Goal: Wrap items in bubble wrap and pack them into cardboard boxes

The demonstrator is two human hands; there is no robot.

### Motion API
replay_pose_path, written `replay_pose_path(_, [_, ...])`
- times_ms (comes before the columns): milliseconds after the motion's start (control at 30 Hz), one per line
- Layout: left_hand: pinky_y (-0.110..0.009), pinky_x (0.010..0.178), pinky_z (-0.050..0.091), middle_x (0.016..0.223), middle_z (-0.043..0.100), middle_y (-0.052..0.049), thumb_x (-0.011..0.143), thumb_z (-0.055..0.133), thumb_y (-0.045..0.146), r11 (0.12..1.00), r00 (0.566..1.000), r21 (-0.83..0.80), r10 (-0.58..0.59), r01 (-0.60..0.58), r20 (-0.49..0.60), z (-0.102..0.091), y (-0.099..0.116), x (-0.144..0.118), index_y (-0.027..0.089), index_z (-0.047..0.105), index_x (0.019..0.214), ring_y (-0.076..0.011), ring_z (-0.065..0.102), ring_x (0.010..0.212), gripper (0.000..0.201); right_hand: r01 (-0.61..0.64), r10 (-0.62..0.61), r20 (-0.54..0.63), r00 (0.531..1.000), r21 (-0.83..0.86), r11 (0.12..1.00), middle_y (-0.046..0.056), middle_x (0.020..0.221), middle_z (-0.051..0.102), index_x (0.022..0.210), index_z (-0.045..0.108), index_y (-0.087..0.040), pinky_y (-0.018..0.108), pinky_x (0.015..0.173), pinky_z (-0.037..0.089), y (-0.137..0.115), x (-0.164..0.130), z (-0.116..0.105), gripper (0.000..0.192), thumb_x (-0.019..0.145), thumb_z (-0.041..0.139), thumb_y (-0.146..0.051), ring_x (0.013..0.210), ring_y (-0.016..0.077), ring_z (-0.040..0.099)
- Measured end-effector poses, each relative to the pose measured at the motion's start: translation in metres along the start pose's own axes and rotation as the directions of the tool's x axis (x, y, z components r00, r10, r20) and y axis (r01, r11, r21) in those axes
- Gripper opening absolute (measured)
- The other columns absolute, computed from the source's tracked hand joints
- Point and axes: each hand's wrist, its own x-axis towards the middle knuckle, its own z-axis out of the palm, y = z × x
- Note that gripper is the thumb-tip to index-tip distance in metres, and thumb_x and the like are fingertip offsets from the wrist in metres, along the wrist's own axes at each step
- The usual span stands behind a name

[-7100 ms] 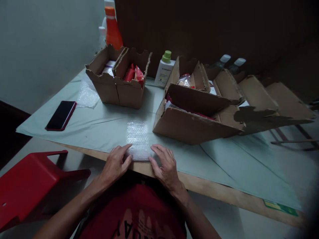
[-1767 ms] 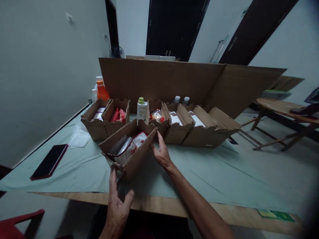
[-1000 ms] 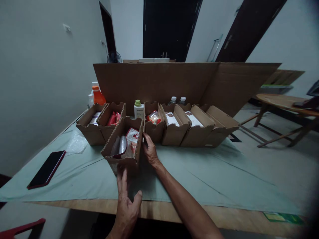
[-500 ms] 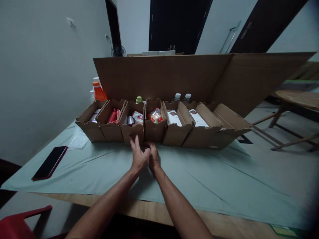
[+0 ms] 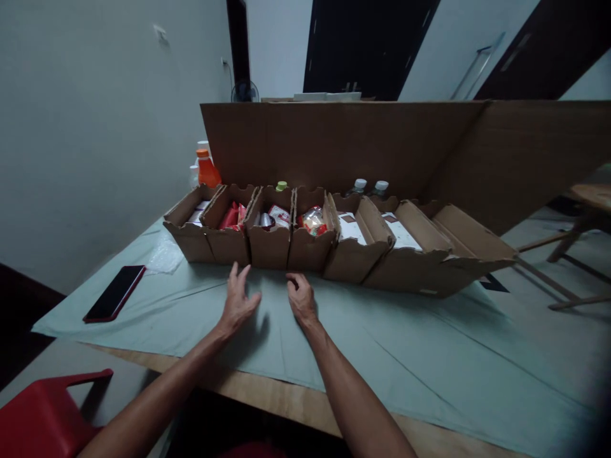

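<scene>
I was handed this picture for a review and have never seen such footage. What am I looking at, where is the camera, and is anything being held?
There is no machine here: a person works with two bare hands, and the one camera sits on their head, looking forward and down. The left hand and right hand are both open, with nothing in their grip, over a pale green sheet that covers a wooden table. Just beyond them stands a row of open cardboard boxes side by side, holding red packets and white cartons. Behind the row rises a tall cardboard sheet, with an orange bottle at its left end. A dark phone lies far left, and a red chair shows in the lower corner.
</scene>
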Motion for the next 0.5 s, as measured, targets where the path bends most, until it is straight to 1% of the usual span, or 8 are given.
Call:
replay_pose_path(67, [-0.060, 0.115, 0.037, 0.156, 0.039, -0.018, 0.075, 0.060, 0.022, 0.994, 0.997, 0.111, -0.016, 0.024, -0.078, -0.028, -0.032, 0.000, 0.018, 0.055, 0.136, -0.0382, 0.037, 0.145, 0.061, 0.020, -0.020, 0.022, 1.000, 0.000, 1.000, 0.009, 0.099, 0.076, 0.094, 0.073, -0.020, 0.037, 0.092, 0.053, -0.005, -0.003, 0.001, 0.027, 0.083, 0.048, -0.023, 0.094, 0.0235, 0.069])
replay_pose_path(100, [-0.062, 0.117, 0.033, 0.151, 0.044, -0.019, 0.074, 0.060, 0.021, 0.990, 0.993, 0.137, -0.025, 0.041, -0.113, -0.040, -0.045, 0.001, 0.016, 0.058, 0.132, -0.0395, 0.037, 0.144, 0.058, 0.033, -0.033, 0.034, 0.999, 0.002, 0.999, 0.008, 0.098, 0.076, 0.094, 0.073, -0.021, 0.038, 0.091, 0.053, -0.009, -0.005, 0.002, 0.027, 0.084, 0.048, -0.024, 0.093, 0.0235, 0.069])
replay_pose_path(167, [-0.064, 0.119, 0.029, 0.144, 0.050, -0.021, 0.074, 0.058, 0.021, 0.988, 0.986, 0.142, -0.040, 0.063, -0.161, -0.054, -0.066, 0.000, 0.014, 0.061, 0.126, -0.0413, 0.036, 0.144, 0.053, 0.066, -0.066, 0.063, 0.996, 0.009, 0.998, 0.008, 0.096, 0.077, 0.098, 0.073, -0.021, 0.036, 0.087, 0.055, -0.024, -0.005, 0.006, 0.027, 0.086, 0.048, -0.027, 0.090, 0.0228, 0.071])
replay_pose_path(267, [-0.063, 0.119, 0.031, 0.140, 0.054, -0.023, 0.078, 0.057, 0.024, 0.990, 0.979, 0.130, -0.035, 0.062, -0.201, -0.057, -0.081, -0.004, 0.011, 0.062, 0.125, -0.0405, 0.039, 0.143, 0.049, 0.134, -0.137, 0.119, 0.983, 0.035, 0.990, 0.006, 0.096, 0.077, 0.116, 0.069, -0.021, 0.031, 0.083, 0.056, -0.064, 0.008, 0.017, 0.033, 0.091, 0.050, -0.030, 0.086, 0.0192, 0.072])
replay_pose_path(333, [-0.061, 0.118, 0.033, 0.139, 0.055, -0.022, 0.081, 0.056, 0.026, 0.993, 0.971, 0.108, -0.026, 0.053, -0.238, -0.054, -0.086, -0.008, 0.011, 0.060, 0.127, -0.0387, 0.042, 0.141, 0.048, 0.190, -0.194, 0.171, 0.966, 0.041, 0.981, 0.002, 0.092, 0.076, 0.132, 0.062, -0.022, 0.027, 0.081, 0.055, -0.098, 0.026, 0.027, 0.042, 0.092, 0.051, -0.030, 0.081, 0.0165, 0.071])
replay_pose_path(400, [-0.059, 0.117, 0.036, 0.138, 0.057, -0.021, 0.082, 0.056, 0.026, 0.996, 0.960, 0.071, -0.035, 0.056, -0.277, -0.051, -0.088, -0.009, 0.012, 0.059, 0.129, -0.0368, 0.047, 0.137, 0.049, 0.232, -0.227, 0.236, 0.945, 0.008, 0.973, -0.001, 0.086, 0.074, 0.144, 0.052, -0.024, 0.025, 0.077, 0.053, -0.129, 0.050, 0.041, 0.053, 0.091, 0.052, -0.028, 0.074, 0.0152, 0.069])
replay_pose_path(467, [-0.057, 0.115, 0.040, 0.136, 0.058, -0.020, 0.084, 0.056, 0.026, 0.997, 0.952, 0.021, -0.064, 0.073, -0.299, -0.051, -0.089, -0.009, 0.013, 0.058, 0.130, -0.0344, 0.052, 0.133, 0.049, 0.226, -0.195, 0.290, 0.937, -0.076, 0.971, -0.002, 0.080, 0.073, 0.148, 0.049, -0.025, 0.026, 0.075, 0.051, -0.150, 0.074, 0.056, 0.061, 0.088, 0.057, -0.026, 0.070, 0.0164, 0.067])
replay_pose_path(500, [-0.055, 0.115, 0.041, 0.136, 0.058, -0.019, 0.084, 0.056, 0.027, 0.997, 0.947, -0.010, -0.081, 0.083, -0.309, -0.052, -0.089, -0.008, 0.014, 0.057, 0.131, -0.0333, 0.053, 0.132, 0.049, 0.208, -0.164, 0.306, 0.938, -0.117, 0.971, -0.002, 0.078, 0.073, 0.145, 0.053, -0.025, 0.027, 0.075, 0.051, -0.155, 0.084, 0.064, 0.059, 0.086, 0.058, -0.025, 0.070, 0.0177, 0.067])
